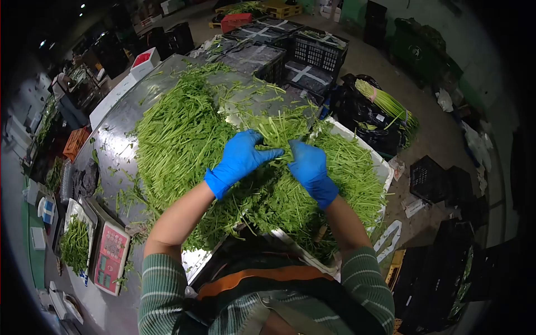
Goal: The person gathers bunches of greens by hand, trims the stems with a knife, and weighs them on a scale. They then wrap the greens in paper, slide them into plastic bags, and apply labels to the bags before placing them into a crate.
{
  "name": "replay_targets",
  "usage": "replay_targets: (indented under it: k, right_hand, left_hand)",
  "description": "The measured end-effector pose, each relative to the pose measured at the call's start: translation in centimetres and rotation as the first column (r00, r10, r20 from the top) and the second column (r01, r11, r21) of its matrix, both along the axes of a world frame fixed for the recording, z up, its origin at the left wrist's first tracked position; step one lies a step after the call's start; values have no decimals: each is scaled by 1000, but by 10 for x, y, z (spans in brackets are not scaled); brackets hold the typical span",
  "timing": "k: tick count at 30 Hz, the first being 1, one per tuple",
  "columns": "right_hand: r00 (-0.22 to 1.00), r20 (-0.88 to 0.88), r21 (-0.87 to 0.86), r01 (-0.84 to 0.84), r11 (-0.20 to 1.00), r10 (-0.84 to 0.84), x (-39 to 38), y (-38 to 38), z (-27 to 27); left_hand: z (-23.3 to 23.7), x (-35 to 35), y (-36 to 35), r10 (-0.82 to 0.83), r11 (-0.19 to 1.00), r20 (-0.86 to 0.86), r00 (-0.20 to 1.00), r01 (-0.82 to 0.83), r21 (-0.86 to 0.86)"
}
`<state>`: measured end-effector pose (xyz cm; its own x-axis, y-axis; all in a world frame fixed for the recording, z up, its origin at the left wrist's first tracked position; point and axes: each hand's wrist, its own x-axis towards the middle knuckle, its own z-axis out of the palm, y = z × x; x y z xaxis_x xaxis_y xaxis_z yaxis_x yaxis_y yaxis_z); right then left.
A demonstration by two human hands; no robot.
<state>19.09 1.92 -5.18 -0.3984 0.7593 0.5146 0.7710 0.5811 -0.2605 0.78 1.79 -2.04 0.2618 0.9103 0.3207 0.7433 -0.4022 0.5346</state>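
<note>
Both hands wear blue gloves and work close together over cut leafy greens. The left hand (245, 156) is part open: its thumb stands apart from the forefinger and reaches toward the other hand. Its fingers lie against a loose bunch of pale green stems (274, 129); no firm grip is visible. The right hand (309, 167) is bent inward at the near side of the same bunch, its fingers pointing toward the left thumb. Their tips are partly lost among the greens, so how far they close, and on what, cannot be told.

The bunch lies just beyond and between the hands. A large heap of leafy greens (176, 125) rests to the left on the metal surface (120, 139). To the right, more greens lie inside a white box (371, 146), up to its rim.

In this inspector's judgement, the handling calls for light, even pressure, since slender stems bruise and snap readily. Stems should be taken up by their firm lengths, not by the leaves, and kept running one way. Tangled leaves are best teased free before lifting; a hard pull could drag neighbouring stems along.
</note>
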Motion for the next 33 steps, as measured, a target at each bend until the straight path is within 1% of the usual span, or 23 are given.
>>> replay_targets:
  k: [2, 3, 4, 6, 8, 10, 11, 13, 14, 16, 17, 20, 21, 22, 23, 24, 25, 26, 28, 29, 30, 32, 33]
  right_hand:
    - [998, 22, -9, -51, 999, 51, -6, 0, 0]
    - [998, 48, -54, -39, 998, 42, -6, 2, -3]
    - [997, 76, -98, -25, 995, 32, -6, 4, -6]
    - [999, 33, -84, -31, 996, 33, 2, 6, -12]
    - [999, -13, -75, -32, 997, 31, 11, 5, -19]
    - [997, -68, -48, 32, 998, -35, 19, 4, -22]
    - [997, -67, -49, 38, 998, -41, 21, 3, -21]
    - [993, -60, -76, 93, 993, -98, 21, 3, -13]
    - [993, -64, -76, 99, 992, -104, 19, 4, -10]
    - [996, -13, -46, 87, 995, -87, 10, 4, -8]
    - [996, -13, -50, 83, 995, -84, 4, 2, -9]
    - [1000, -5, -10, 19, 1000, -19, -4, 1, -9]
    - [997, 59, -125, 55, 991, -48, -2, 2, -8]
    - [990, 125, -237, 98, 966, -70, 0, 3, -8]
    - [990, 125, -240, 99, 966, -70, 5, 5, -11]
    - [993, 85, -224, 96, 970, -79, 11, 6, -19]
    - [995, 46, -206, 95, 974, -87, 15, 6, -22]
    - [995, 48, -206, 97, 974, -89, 18, 8, -22]
    - [974, -63, -371, 179, 911, -216, 21, 10, -19]
    - [974, -64, -371, 181, 911, -220, 24, 12, -21]
    - [954, -125, -370, 211, 905, -274, 27, 15, -24]
    - [927, -194, -368, 235, 900, -322, 23, 16, -21]
    - [940, -152, -350, 238, 906, -306, 15, 11, -14]
  left_hand:
    - [1, 5, 5, 120, 982, 26, 992, -115, -153]
    - [1, 5, 5, 113, 990, -65, 991, -118, -80]
    - [2, 4, 4, 114, 989, -62, 991, -119, -82]
    - [3, -5, 3, 181, 972, -300, 937, -123, 201]
    - [6, -32, 17, 341, 907, -161, 926, -279, 314]
    - [10, -62, 27, 423, 906, -153, 893, -413, 93]
    - [-2, -74, 35, 399, 911, -292, 869, -412, 20]
    - [-11, -58, 16, 248, 968, -261, 933, -229, 99]
    - [0, -37, -2, 147, 988, -172, 974, -153, -23]
    - [0, -4, -19, 31, 991, -160, 987, -51, -125]
    - [5, 9, -22, 38, 990, -279, 959, -74, -120]
    - [-18, 21, -8, 115, 977, -202, 973, -147, -152]
    - [-20, 19, -7, 117, 978, -201, 973, -148, -150]
    - [-22, 15, -6, 109, 991, -277, 954, -126, -41]
    - [-23, 9, -7, 108, 994, -354, 929, -92, 63]
    - [-22, -1, -4, 174, 984, -348, 921, -150, 96]
    - [-20, -13, 1, 240, 970, -339, 910, -208, 130]
    - [-22, -26, 3, 270, 959, -197, 943, -245, 141]
    - [-27, -49, 11, 457, 886, -93, 884, -462, -38]
    - [-35, -63, 13, 490, 862, 154, 858, -450, -234]
    - [-33, -60, 7, 488, 863, 154, 859, -449, -230]
    - [-29, -47, -17, 206, 860, 197, 958, -82, -503]
    - [-49, -33, -27, 108, 878, 259, 960, 30, -479]
